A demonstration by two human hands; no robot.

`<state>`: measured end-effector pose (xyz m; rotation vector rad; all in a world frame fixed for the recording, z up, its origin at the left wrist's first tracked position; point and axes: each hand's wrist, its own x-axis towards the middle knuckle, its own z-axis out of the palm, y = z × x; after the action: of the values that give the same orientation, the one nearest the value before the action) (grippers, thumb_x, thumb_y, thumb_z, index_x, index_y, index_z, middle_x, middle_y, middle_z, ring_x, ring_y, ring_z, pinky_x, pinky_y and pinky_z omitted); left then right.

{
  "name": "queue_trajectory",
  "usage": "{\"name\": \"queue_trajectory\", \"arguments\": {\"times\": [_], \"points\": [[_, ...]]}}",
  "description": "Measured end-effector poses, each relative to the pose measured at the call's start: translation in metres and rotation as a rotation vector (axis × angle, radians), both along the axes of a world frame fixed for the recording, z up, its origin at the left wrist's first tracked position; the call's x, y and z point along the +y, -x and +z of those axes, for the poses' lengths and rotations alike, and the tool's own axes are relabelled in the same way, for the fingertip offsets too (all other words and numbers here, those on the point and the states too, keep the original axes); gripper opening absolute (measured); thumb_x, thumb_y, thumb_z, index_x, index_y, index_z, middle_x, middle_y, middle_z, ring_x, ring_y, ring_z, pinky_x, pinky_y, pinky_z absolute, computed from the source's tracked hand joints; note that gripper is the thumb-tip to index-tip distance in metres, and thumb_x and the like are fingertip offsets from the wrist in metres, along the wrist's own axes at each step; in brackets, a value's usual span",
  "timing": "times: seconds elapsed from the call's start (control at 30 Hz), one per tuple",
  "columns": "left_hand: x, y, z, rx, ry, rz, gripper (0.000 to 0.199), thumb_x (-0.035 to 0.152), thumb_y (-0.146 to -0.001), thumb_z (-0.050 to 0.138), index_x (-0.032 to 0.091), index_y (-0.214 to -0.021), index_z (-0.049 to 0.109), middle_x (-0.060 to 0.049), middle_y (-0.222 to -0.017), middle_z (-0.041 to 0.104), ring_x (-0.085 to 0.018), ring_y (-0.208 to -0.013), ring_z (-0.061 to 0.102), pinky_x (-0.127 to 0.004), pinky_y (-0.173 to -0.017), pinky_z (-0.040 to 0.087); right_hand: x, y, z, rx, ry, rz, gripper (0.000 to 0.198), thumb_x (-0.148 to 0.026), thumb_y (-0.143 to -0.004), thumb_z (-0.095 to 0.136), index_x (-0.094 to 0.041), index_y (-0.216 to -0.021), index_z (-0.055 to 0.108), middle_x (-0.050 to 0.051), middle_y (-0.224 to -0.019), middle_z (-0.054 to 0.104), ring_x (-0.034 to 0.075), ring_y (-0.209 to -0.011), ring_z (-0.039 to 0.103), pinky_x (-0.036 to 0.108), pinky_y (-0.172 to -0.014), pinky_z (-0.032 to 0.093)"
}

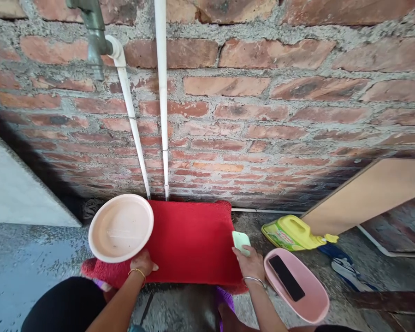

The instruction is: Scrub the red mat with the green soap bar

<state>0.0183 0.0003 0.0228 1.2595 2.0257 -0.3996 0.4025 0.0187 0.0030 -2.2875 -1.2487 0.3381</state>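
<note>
A red cloth (193, 240) is spread flat over a low surface in front of me, bunched at its left end. My left hand (142, 263) rests on its near left part, thumb stretched out, beside the rim of a pale pink basin (124, 226). Some of that hand's fingers are hard to see near the rim. The basin stands on the cloth's left end. At the cloth's right edge, my right hand (251, 266) is closed on a pale green bar of soap (241, 240). Just right of this hand sits a pink oval tub (314, 295) with a dark rectangular block (286, 277) in it.
A yellow detergent jug (293, 233) lies on the wet floor at right, before a leaning tan board (373, 193). A shoe (349, 272) lies near it. White pipes (162, 92) and a tap (95, 41) run along the brick wall. A pale slab (20, 184) stands left.
</note>
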Motion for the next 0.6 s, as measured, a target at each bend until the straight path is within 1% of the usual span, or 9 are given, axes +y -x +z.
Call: {"name": "queue_trajectory", "arguments": {"times": [0.03, 0.1, 0.2, 0.3, 0.4, 0.47, 0.5, 0.53, 0.6], "points": [[0.000, 0.000, 0.000, 0.002, -0.003, 0.001, 0.049, 0.034, -0.064, 0.075, 0.020, -0.109, 0.062, -0.013, -0.126, 0.064, -0.027, -0.118, 0.059, -0.032, -0.093, 0.047, 0.008, 0.017, 0.001, 0.037, 0.001, 0.052, 0.033, -0.046, -0.070, 0.064, -0.021, -0.091, 0.065, 0.007, -0.082, 0.056, 0.027, -0.078, 0.060, 0.041, -0.077, 0.049], [0.000, 0.000, 0.000, 0.001, -0.008, 0.007, 0.048, 0.033, -0.064, 0.076, 0.020, -0.108, 0.062, -0.012, -0.123, 0.066, -0.026, -0.117, 0.060, -0.031, -0.092, 0.047, 0.027, 0.059, 0.006, 0.117, 0.064, 0.144, 0.030, -0.042, -0.069, 0.066, -0.023, -0.092, 0.065, 0.006, -0.090, 0.057, 0.025, -0.085, 0.061, 0.038, -0.084, 0.047], [0.000, -0.001, 0.004, -0.005, -0.006, 0.027, 0.048, 0.032, -0.065, 0.076, 0.020, -0.109, 0.062, -0.012, -0.123, 0.066, -0.026, -0.117, 0.060, -0.030, -0.092, 0.048, 0.057, 0.129, 0.016, 0.170, 0.138, 0.357, 0.026, -0.038, -0.070, 0.067, -0.026, -0.093, 0.065, 0.003, -0.096, 0.056, 0.021, -0.088, 0.060, 0.033, -0.085, 0.046], [0.001, -0.003, 0.009, -0.005, 0.016, 0.042, 0.049, 0.031, -0.065, 0.075, 0.019, -0.110, 0.061, -0.012, -0.124, 0.065, -0.026, -0.118, 0.059, -0.030, -0.093, 0.047, 0.084, 0.194, 0.027, 0.108, 0.187, 0.555, 0.025, -0.034, -0.073, 0.066, -0.026, -0.096, 0.065, 0.002, -0.100, 0.056, 0.018, -0.092, 0.058, 0.028, -0.086, 0.044], [0.004, -0.003, 0.011, -0.008, 0.038, 0.051, 0.047, 0.031, -0.065, 0.075, 0.021, -0.109, 0.062, -0.011, -0.123, 0.066, -0.026, -0.117, 0.060, -0.030, -0.092, 0.048, 0.103, 0.247, 0.033, 0.003, 0.221, 0.712, 0.028, -0.030, -0.076, 0.066, -0.024, -0.103, 0.065, 0.003, -0.105, 0.054, 0.019, -0.098, 0.055, 0.028, -0.088, 0.041], [0.005, -0.003, 0.011, -0.014, 0.045, 0.063, 0.047, 0.030, -0.064, 0.075, 0.022, -0.108, 0.062, -0.010, -0.122, 0.067, -0.026, -0.115, 0.061, -0.031, -0.090, 0.049, 0.112, 0.269, 0.034, -0.027, 0.238, 0.772, 0.030, -0.028, -0.076, 0.067, -0.023, -0.106, 0.065, 0.002, -0.107, 0.054, 0.019, -0.099, 0.055, 0.029, -0.089, 0.041], [0.005, -0.003, 0.011, -0.015, 0.046, 0.071, 0.048, 0.029, -0.064, 0.075, 0.022, -0.109, 0.062, -0.010, -0.122, 0.067, -0.026, -0.115, 0.061, -0.031, -0.090, 0.049, 0.115, 0.275, 0.033, -0.030, 0.243, 0.789, 0.030, -0.027, -0.076, 0.068, -0.023, -0.106, 0.065, 0.002, -0.108, 0.054, 0.019, -0.099, 0.056, 0.029, -0.088, 0.041], [0.006, -0.003, 0.010, -0.016, 0.048, 0.078, 0.049, 0.028, -0.063, 0.075, 0.022, -0.110, 0.061, -0.010, -0.122, 0.067, -0.026, -0.115, 0.061, -0.032, -0.090, 0.049, 0.118, 0.276, 0.033, -0.034, 0.245, 0.798, 0.030, -0.027, -0.076, 0.069, -0.023, -0.105, 0.065, 0.001, -0.108, 0.054, 0.019, -0.099, 0.056, 0.030, -0.088, 0.042], [0.006, -0.003, 0.010, -0.020, 0.052, 0.087, 0.051, 0.027, -0.063, 0.074, 0.021, -0.112, 0.061, -0.011, -0.122, 0.066, -0.026, -0.115, 0.061, -0.032, -0.091, 0.049, 0.124, 0.266, 0.031, -0.051, 0.247, 0.807, 0.028, -0.028, -0.078, 0.070, -0.021, -0.104, 0.065, 0.003, -0.110, 0.055, 0.020, -0.100, 0.057, 0.033, -0.088, 0.044]]}}
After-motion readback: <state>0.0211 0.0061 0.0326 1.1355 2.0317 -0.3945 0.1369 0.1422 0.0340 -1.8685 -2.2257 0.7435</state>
